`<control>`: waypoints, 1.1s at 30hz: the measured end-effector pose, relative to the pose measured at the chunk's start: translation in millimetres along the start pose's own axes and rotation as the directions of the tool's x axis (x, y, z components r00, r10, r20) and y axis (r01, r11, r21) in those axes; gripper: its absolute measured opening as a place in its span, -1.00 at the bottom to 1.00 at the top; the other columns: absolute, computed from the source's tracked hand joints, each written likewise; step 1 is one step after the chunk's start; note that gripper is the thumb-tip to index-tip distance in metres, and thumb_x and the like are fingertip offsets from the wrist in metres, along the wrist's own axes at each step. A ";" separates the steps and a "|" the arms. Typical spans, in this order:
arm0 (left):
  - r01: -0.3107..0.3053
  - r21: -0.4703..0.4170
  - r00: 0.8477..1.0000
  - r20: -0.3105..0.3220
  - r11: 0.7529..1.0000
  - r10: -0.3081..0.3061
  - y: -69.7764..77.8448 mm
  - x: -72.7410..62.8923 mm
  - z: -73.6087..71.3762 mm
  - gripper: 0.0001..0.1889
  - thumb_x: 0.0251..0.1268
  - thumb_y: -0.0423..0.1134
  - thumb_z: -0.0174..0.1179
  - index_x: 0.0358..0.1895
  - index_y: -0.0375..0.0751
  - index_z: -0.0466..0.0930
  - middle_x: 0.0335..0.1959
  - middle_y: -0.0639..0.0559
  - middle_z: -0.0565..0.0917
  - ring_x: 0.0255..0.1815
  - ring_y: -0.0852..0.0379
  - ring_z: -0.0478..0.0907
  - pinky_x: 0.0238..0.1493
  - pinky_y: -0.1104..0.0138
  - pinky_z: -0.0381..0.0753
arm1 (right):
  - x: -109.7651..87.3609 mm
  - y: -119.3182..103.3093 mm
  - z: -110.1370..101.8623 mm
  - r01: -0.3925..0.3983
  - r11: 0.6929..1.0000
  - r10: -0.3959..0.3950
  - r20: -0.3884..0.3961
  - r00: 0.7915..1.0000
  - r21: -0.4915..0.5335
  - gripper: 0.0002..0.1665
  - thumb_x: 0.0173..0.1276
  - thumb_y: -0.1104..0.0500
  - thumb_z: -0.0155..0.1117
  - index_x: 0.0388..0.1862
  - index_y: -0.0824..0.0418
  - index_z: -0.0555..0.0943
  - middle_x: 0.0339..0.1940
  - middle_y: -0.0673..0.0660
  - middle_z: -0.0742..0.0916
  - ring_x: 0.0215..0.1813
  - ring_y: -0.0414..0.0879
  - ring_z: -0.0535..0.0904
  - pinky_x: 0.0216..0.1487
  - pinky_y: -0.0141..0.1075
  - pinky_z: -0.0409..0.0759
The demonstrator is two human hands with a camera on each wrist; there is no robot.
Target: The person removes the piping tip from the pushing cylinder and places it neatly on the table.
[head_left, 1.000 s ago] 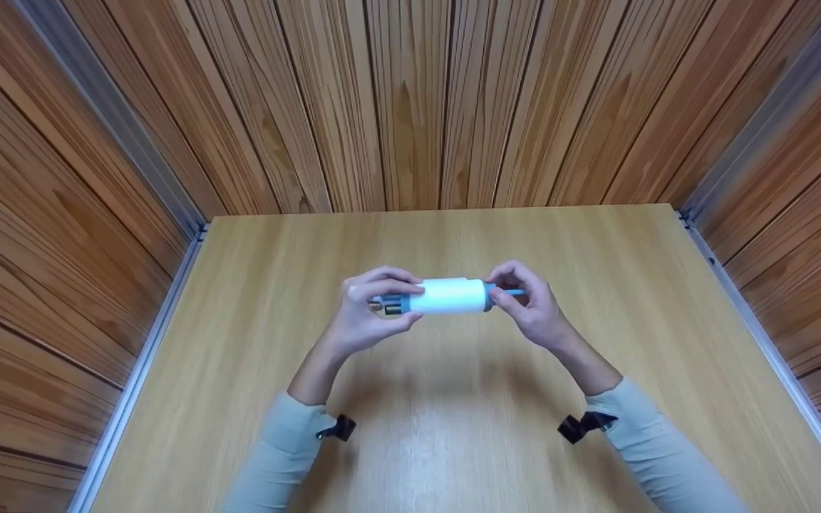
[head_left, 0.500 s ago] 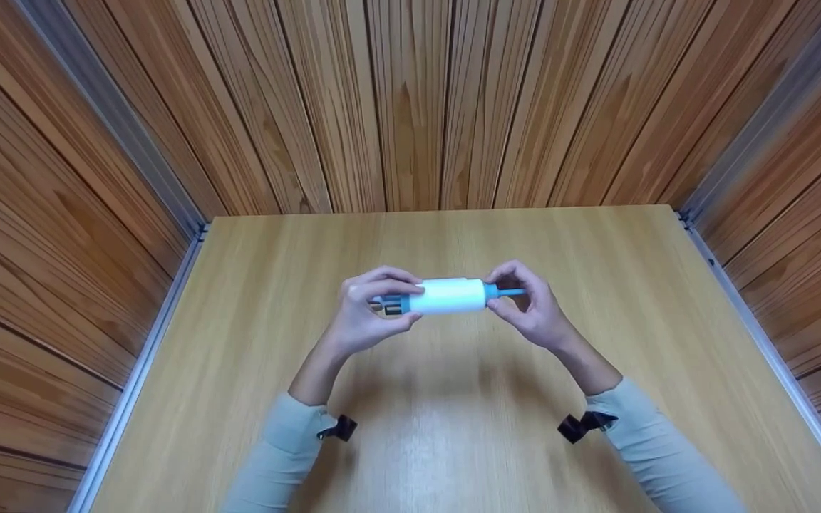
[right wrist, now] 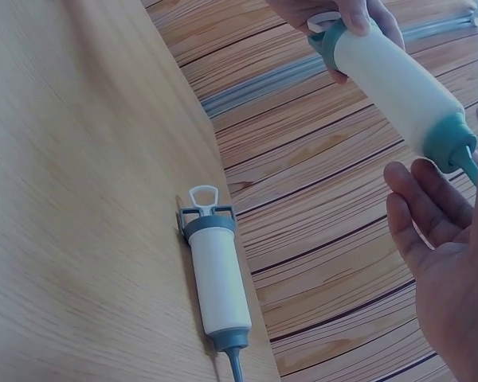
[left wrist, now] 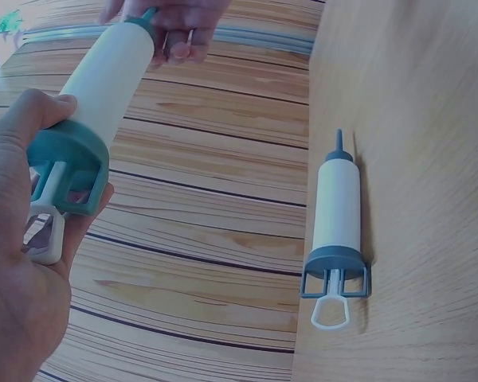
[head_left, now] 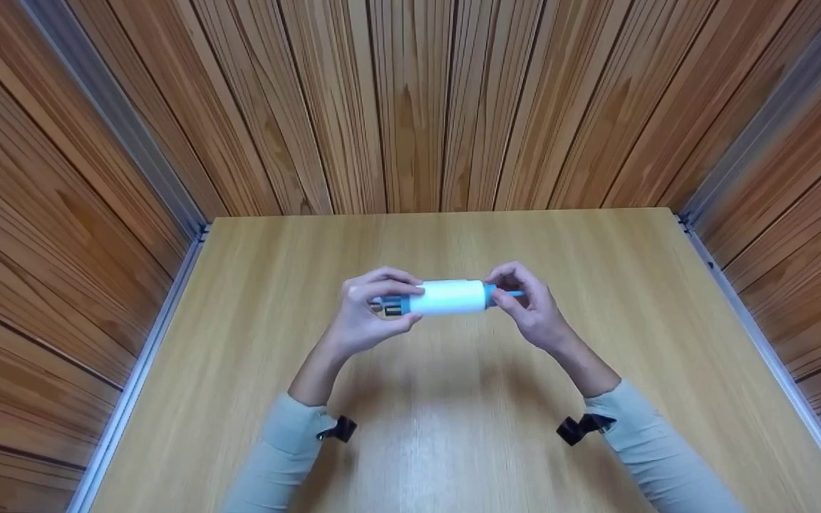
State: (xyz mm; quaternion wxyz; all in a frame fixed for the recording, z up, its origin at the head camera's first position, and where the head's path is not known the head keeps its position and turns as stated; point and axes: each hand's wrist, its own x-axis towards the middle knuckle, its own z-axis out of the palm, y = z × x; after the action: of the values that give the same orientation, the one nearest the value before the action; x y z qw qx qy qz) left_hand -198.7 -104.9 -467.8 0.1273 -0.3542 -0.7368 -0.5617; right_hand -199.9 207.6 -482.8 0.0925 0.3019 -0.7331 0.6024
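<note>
A large syringe (head_left: 447,296) with a white barrel, teal end caps, a thin nozzle and a pale loop-handled plunger is held level above the table. My left hand (head_left: 360,313) grips its plunger end, thumb below and fingers above the barrel in the head view. At the other end, my right hand (head_left: 535,310) pinches the teal nozzle cap (right wrist: 448,142) between thumb and fingers. The nozzle points right, past the thumb. A second syringe (left wrist: 337,205) of the same make lies on the table in both wrist views; in the head view it is hidden.
The wooden table (head_left: 446,427) spreads below both hands. Plank walls (head_left: 410,107) stand at the back and on both sides, with metal rails (head_left: 132,385) along the table's side edges. A black wrist camera (head_left: 339,427) sits at each cuff.
My right thumb and fingers have shifted around the nozzle cap: half a second ago the thumb was lower, and now it lies over the cap. My left hand and the syringe have stayed nearly still.
</note>
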 end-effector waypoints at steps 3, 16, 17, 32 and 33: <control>-0.004 -0.003 1.000 0.004 1.000 0.004 -0.3 -0.1 0.1 -0.69 0.24 -0.48 0.61 0.05 -0.31 0.90 0.12 -0.31 0.85 0.16 -0.24 0.82 0.25 0.25 0.84 | 0.4 -0.8 1.1 -0.024 1.000 0.024 -0.019 1.000 -0.009 -0.79 0.58 0.53 0.12 0.12 0.57 0.53 -0.02 -0.23 0.75 -0.04 -0.30 0.72 -0.03 -0.44 0.78; -0.002 -0.009 1.000 0.006 1.000 0.002 -0.9 -0.6 0.4 -0.69 0.26 -0.47 0.60 0.06 -0.29 0.90 0.13 -0.27 0.85 0.18 -0.25 0.82 0.27 0.25 0.83 | 1.0 -1.2 0.8 -0.010 1.000 0.010 -0.013 1.000 0.009 -0.80 0.56 0.55 0.15 0.10 0.59 0.53 -0.05 -0.22 0.76 -0.09 -0.31 0.74 -0.08 -0.44 0.80; -0.002 -0.011 1.000 0.004 1.000 0.002 -1.1 -0.7 0.6 -0.70 0.26 -0.47 0.60 0.06 -0.29 0.90 0.13 -0.27 0.85 0.17 -0.25 0.82 0.27 0.25 0.83 | 0.7 -1.1 0.7 -0.007 1.000 0.008 -0.009 1.000 0.019 -0.80 0.56 0.55 0.16 0.10 0.59 0.53 -0.05 -0.21 0.76 -0.08 -0.31 0.74 -0.07 -0.45 0.80; -0.011 -0.014 1.000 -0.008 1.000 0.011 -3.4 -0.8 1.1 -0.70 0.24 -0.48 0.60 0.04 -0.31 0.90 0.11 -0.28 0.86 0.14 -0.23 0.83 0.23 0.27 0.85 | -0.3 2.0 -1.8 0.071 0.991 -0.077 0.055 0.995 0.111 -0.68 0.47 0.59 0.24 0.15 0.66 0.47 0.11 -0.17 0.72 0.05 -0.28 0.74 0.08 -0.43 0.82; -0.014 -0.016 1.000 -0.009 1.000 0.014 -3.7 -0.7 1.2 -0.71 0.24 -0.48 0.60 0.04 -0.32 0.90 0.10 -0.29 0.86 0.13 -0.23 0.83 0.23 0.27 0.85 | -0.3 1.9 -1.6 0.068 0.991 -0.074 0.053 0.996 0.111 -0.67 0.45 0.60 0.22 0.15 0.66 0.46 0.11 -0.17 0.72 0.04 -0.29 0.74 0.07 -0.42 0.82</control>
State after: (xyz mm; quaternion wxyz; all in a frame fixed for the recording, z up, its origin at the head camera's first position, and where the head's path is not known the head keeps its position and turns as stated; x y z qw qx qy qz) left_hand -200.4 -104.5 -471.4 0.1317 -0.3576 -0.7292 -0.5684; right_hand -201.1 209.4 -484.1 0.0762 0.3493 -0.6902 0.6291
